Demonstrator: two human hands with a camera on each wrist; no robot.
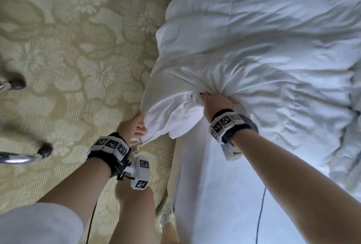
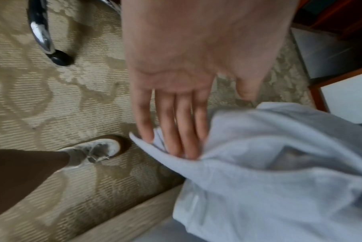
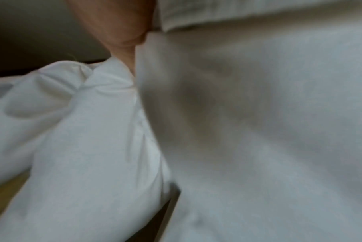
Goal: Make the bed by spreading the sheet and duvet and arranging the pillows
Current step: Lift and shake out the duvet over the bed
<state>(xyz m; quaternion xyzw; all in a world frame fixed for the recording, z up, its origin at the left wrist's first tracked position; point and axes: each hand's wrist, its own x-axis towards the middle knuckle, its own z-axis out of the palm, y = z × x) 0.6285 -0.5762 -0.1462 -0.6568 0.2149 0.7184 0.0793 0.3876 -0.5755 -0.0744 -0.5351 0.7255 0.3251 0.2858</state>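
The bed (image 1: 205, 195) takes up the right side of the head view, with the carpet (image 1: 68, 48) to its left, and the duvet (image 1: 263, 48) lies heaped on the bed's far part, one bunched end hanging over the left edge above the carpet. The right hand (image 1: 215, 103) sits on top of that bunched end, the left hand (image 1: 132, 126) at its lower left corner, beside the bed edge. Two chair legs (image 1: 23, 152) stand on the carpet at far left, and a shoe (image 1: 166, 216) rests on the carpet just beside the bed, nearest the viewer.
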